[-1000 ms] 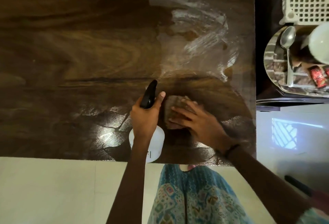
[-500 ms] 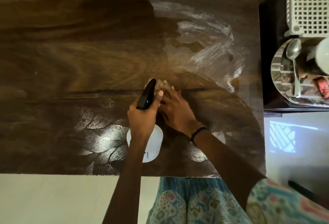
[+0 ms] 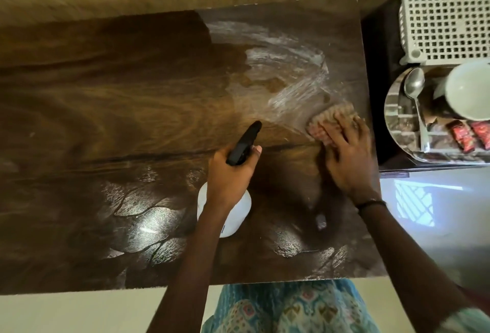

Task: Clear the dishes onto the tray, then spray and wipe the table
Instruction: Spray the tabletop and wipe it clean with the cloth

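Observation:
My left hand [image 3: 230,173] grips a white spray bottle [image 3: 240,213] with a black trigger head, held upright over the middle of the dark wooden table [image 3: 106,126]. My right hand [image 3: 347,160] presses a checked pink cloth [image 3: 330,123] flat on the table near its right edge, fingers spread over it. Wet streaks and white smears cover the table's right part. A steel tray [image 3: 395,118] off the table's right side holds a spoon [image 3: 415,89], a white bowl [image 3: 469,89] and red packets [image 3: 462,136].
A white lattice basket [image 3: 445,20] stands behind the tray on a dark side surface. A wooden wall runs along the table's far edge. Pale floor lies at the near edge, where my patterned clothing shows.
My right hand slid the cloth from the table's middle, beside the bottle, out to the right edge. My left hand kept hold of the spray bottle in about the same place.

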Demonstrator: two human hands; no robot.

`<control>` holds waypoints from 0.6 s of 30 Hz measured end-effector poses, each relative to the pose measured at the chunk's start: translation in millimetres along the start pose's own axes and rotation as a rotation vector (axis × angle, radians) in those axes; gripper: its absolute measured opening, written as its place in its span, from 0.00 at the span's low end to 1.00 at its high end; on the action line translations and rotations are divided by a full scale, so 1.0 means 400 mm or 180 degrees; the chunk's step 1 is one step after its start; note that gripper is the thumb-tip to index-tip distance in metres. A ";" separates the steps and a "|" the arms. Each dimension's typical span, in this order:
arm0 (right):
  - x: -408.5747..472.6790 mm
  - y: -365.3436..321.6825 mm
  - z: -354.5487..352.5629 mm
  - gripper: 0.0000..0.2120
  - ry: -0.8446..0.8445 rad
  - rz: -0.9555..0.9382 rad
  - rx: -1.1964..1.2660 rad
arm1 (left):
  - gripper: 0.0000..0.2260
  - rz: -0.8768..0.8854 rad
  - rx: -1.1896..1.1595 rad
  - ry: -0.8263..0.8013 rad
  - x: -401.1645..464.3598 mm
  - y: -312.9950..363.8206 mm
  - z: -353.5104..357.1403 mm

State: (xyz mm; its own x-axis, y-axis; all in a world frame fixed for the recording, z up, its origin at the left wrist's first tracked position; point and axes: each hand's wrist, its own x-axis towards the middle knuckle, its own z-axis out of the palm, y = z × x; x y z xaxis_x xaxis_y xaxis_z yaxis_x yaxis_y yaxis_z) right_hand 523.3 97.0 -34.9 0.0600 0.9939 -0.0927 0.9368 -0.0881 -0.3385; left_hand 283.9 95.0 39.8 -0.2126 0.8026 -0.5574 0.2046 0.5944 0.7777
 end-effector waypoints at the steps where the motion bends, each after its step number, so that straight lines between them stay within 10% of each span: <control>1: 0.037 -0.033 0.009 0.23 0.0001 0.0103 0.0072 | 0.09 0.0017 0.0009 -0.0080 0.001 0.006 0.014; 7: 0.090 -0.006 0.014 0.23 -0.0446 -0.1377 -0.0151 | 0.11 0.0112 0.0211 -0.0234 0.019 0.049 0.086; 18: 0.312 -0.091 0.031 0.25 -0.0147 -0.0375 0.0112 | 0.08 0.0170 0.0025 0.0121 0.100 0.106 0.121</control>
State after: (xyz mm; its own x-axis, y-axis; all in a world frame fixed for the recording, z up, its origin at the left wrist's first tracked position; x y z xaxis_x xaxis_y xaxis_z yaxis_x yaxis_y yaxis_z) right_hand 492.5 223.4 -45.8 -0.0665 0.9934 -0.0932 0.9237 0.0260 -0.3823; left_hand 330.5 155.0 36.4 -0.2373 0.8307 -0.5036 0.2242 0.5512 0.8036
